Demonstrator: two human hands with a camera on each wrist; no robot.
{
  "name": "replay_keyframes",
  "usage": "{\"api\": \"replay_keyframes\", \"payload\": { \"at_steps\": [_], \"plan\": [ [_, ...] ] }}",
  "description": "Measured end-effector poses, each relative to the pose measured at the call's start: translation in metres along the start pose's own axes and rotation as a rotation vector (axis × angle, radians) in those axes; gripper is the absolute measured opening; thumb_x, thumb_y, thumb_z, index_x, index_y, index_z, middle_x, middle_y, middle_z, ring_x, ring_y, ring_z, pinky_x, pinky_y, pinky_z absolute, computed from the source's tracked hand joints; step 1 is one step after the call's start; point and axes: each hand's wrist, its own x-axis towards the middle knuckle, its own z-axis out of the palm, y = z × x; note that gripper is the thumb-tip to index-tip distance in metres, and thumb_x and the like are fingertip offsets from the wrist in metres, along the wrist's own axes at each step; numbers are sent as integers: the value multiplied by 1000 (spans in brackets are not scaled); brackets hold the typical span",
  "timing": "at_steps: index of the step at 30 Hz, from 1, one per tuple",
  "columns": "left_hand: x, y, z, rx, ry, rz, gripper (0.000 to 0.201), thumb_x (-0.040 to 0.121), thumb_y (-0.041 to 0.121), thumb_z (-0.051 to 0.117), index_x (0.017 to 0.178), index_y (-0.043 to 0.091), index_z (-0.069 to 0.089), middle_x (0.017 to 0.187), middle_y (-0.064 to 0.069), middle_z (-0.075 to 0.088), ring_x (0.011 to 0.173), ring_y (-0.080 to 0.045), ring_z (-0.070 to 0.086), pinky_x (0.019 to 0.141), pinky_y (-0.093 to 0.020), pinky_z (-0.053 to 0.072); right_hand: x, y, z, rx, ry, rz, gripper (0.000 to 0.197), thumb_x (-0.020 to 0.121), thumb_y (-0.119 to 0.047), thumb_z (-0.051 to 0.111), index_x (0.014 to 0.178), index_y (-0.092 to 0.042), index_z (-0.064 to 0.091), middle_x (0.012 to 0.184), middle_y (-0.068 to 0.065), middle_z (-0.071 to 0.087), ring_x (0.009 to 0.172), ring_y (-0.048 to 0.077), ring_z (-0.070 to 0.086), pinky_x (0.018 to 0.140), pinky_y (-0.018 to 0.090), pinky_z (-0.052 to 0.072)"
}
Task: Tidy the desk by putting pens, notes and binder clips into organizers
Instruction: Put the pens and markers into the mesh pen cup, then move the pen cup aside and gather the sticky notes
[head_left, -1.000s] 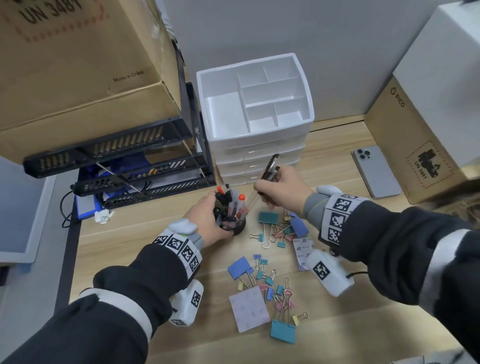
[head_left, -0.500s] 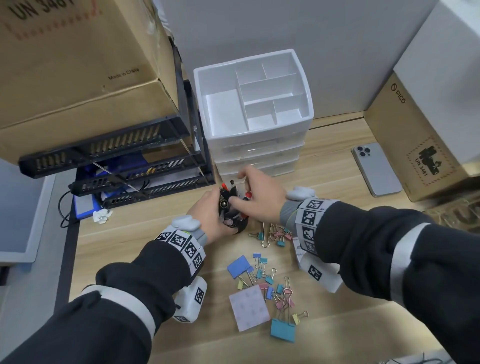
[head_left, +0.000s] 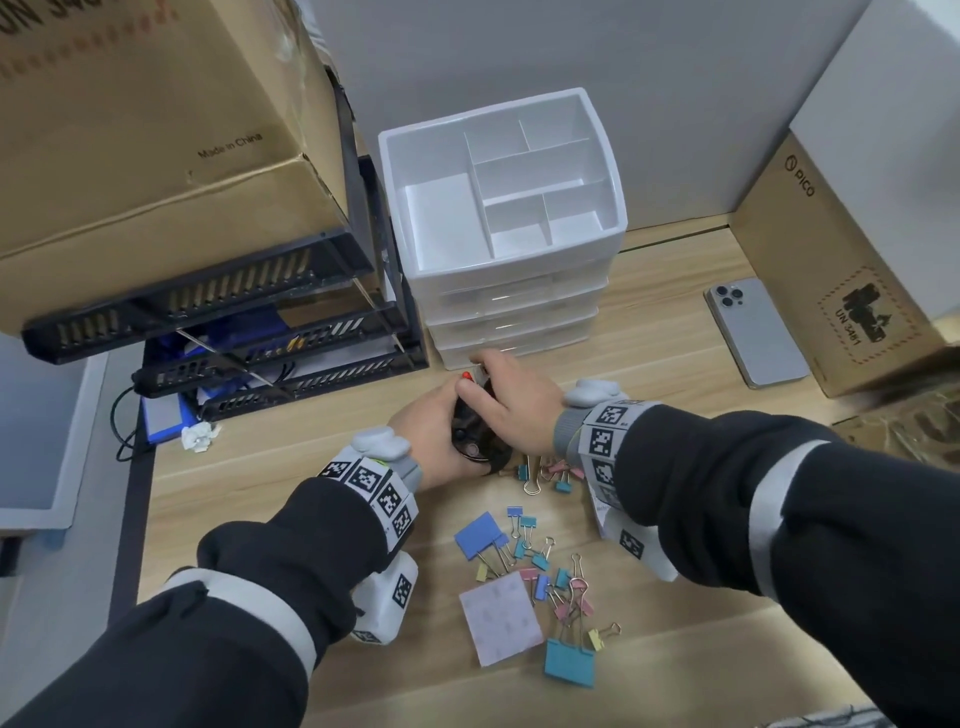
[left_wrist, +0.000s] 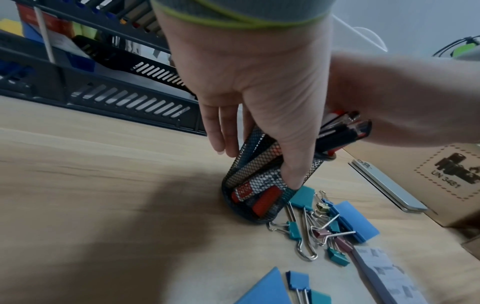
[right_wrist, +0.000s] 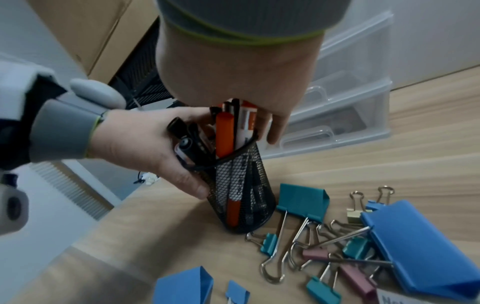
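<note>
A black mesh pen cup (head_left: 480, 452) stands on the desk, tilted, full of pens (right_wrist: 224, 133). My left hand (head_left: 436, 415) grips the cup's side, thumb low on the mesh in the left wrist view (left_wrist: 293, 174). My right hand (head_left: 511, 395) lies cupped over the pen tops, thumb down one side; its fingers are hidden behind the pens. Several coloured binder clips (head_left: 540, 561) lie scattered in front of the cup. A pale sticky-note pad (head_left: 501, 618) lies among them, and a second pad (left_wrist: 384, 273) lies under my right wrist.
A white drawer organizer (head_left: 509, 283) with open top compartments stands just behind my hands. A black tray rack (head_left: 208, 306) under a cardboard box (head_left: 156, 130) is on the left. A phone (head_left: 756, 332) and another box (head_left: 841, 270) sit on the right.
My right hand held a pen above the desk, then brought it left and down into the cup and now covers the pen tops. The left hand kept its grip on the cup.
</note>
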Motion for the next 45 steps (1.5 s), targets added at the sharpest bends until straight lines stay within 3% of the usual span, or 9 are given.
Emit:
{"api": "replay_keyframes", "payload": {
  "at_steps": [7,13,19,23,26,33,40,43,45],
  "plan": [
    [-4,7,-13,-108,14,25,82,53,63,76,127,43,45,105,22,67,94,5,65,85,-23,54,-7,36,-29,439,-147,152,101,64,-79,54,148,-25,32,118,-4,57,95,9,60,83,27,49],
    [5,23,-18,-114,64,53,85,50,56,84,125,44,45,109,18,66,99,-5,65,86,-31,55,-24,57,-36,272,-328,68,100,53,-53,89,135,-32,36,109,-12,62,76,3,64,70,26,53],
    [21,71,-16,-98,50,200,81,56,46,85,129,34,50,113,16,62,104,-7,61,84,-19,45,-26,71,-56,342,-173,46,93,46,-40,93,125,-34,46,110,-16,69,104,3,66,95,32,54],
    [32,95,-17,-104,37,255,82,65,29,84,137,28,45,112,15,60,92,-4,57,76,-16,40,-31,88,-76,276,-96,60,85,52,-35,91,125,-36,48,108,-15,70,101,2,68,92,34,57],
    [43,108,-22,-89,8,192,90,73,19,78,149,24,29,118,5,57,78,-14,61,72,-32,52,-33,104,-100,272,-33,122,76,56,-34,89,121,-38,49,105,-15,72,99,0,69,93,34,56],
    [59,94,-35,27,43,80,69,85,24,69,146,21,36,124,-1,57,96,-18,58,77,-25,38,-22,132,-143,169,176,264,67,53,-41,83,110,-33,48,94,-15,68,90,6,67,84,34,57],
    [61,74,-35,95,37,71,61,87,23,64,142,25,39,118,1,59,81,-11,50,70,-24,38,15,147,-138,138,264,501,74,61,-29,88,118,-20,42,85,-20,51,83,9,56,74,21,41],
    [62,72,-35,103,32,94,60,86,23,62,142,25,39,116,2,59,80,-11,51,71,-26,41,30,154,-133,214,287,495,70,61,-22,88,118,-16,49,86,-24,56,79,-5,54,66,9,37],
    [64,70,-34,97,35,90,60,86,23,62,142,26,39,115,3,58,80,-11,52,71,-26,43,42,157,-128,224,309,495,74,57,-27,88,120,-16,52,96,-14,64,90,7,63,74,16,44]
  ]
}}
